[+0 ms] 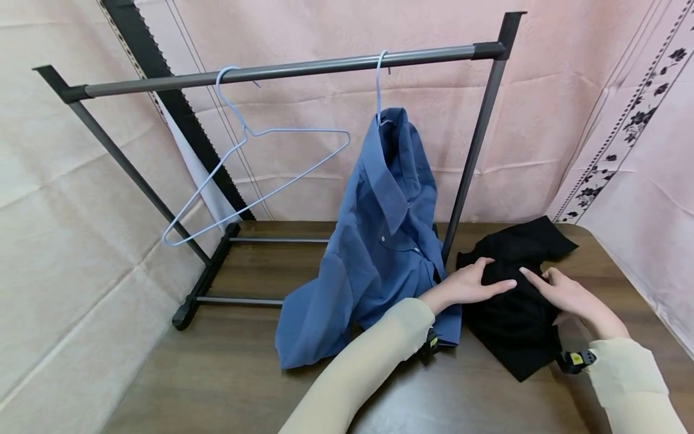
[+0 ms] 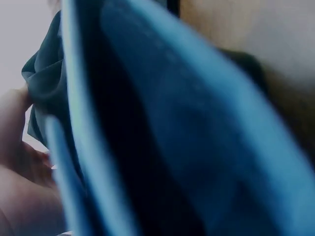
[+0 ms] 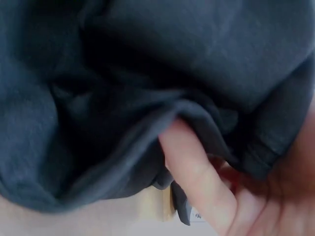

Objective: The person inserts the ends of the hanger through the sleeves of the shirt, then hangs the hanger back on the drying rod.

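Nearest of all, cream sleeves [image 1: 360, 374], with a small black camera [image 1: 576, 360] on the right wrist and another on the left. Could snag on cloth, from sticking out.

Just past the sleeves, right hand [image 1: 581, 300] at the right side of the black cloth [image 1: 515, 331]. Thumb straight on top, one finger tucked under a fold: looks like a pinch on the cloth. Might slip loose, from holding only a small bit.

Left hand [image 1: 467, 284] at the other side of the same cloth. Thumb and pointer finger spread well apart over it. Cannot tell about the other fingers, mostly hidden there.

Black cloth in a rumpled heap on the right of the wooden table [image 1: 217, 386], just beside the blue shirt [image 1: 358, 283]. Could get twisted or bunched up, from so many folds. Hard to find the right edge, too, with everything so dark.

Next, blue shirt, hung up with the bottom part down on the table. Very close to the left wrist camera. Could be tugged crooked, or right off the hanger [image 1: 378, 84], from a quick pull of that arm.

Farther back, bare blue hanger [image 1: 309, 129], tilted on the rack [image 1: 303, 70]. Might swing or slide, from a bump to the bar.

Last, pink curtain [image 1: 542, 120] behind.
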Demonstrator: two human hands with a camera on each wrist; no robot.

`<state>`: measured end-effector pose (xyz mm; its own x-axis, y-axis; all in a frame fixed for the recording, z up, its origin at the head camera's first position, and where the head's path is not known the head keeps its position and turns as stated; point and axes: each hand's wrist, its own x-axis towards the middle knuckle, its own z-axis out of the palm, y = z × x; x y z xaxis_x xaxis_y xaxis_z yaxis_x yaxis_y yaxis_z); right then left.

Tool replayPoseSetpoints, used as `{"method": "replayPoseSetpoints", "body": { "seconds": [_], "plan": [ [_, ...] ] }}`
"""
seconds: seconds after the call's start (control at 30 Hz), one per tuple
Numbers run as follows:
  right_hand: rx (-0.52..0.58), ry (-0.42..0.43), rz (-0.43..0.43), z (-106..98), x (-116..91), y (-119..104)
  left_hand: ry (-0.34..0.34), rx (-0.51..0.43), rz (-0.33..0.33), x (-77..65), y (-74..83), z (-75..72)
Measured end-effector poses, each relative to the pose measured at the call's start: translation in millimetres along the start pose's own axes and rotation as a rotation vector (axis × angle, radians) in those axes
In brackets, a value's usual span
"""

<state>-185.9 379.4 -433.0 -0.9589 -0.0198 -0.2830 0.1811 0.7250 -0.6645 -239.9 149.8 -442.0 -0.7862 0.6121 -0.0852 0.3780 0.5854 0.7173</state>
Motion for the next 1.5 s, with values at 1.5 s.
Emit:
{"method": "replayPoseSetpoints", "body": {
  "seconds": [1.5],
  "plan": [
    [0.347, 0.686, -0.959, 41.0, -64.7, -114.9, 0.458, -0.126, 0.851, -112.3, 23.1, -112.7]
  ]
}}
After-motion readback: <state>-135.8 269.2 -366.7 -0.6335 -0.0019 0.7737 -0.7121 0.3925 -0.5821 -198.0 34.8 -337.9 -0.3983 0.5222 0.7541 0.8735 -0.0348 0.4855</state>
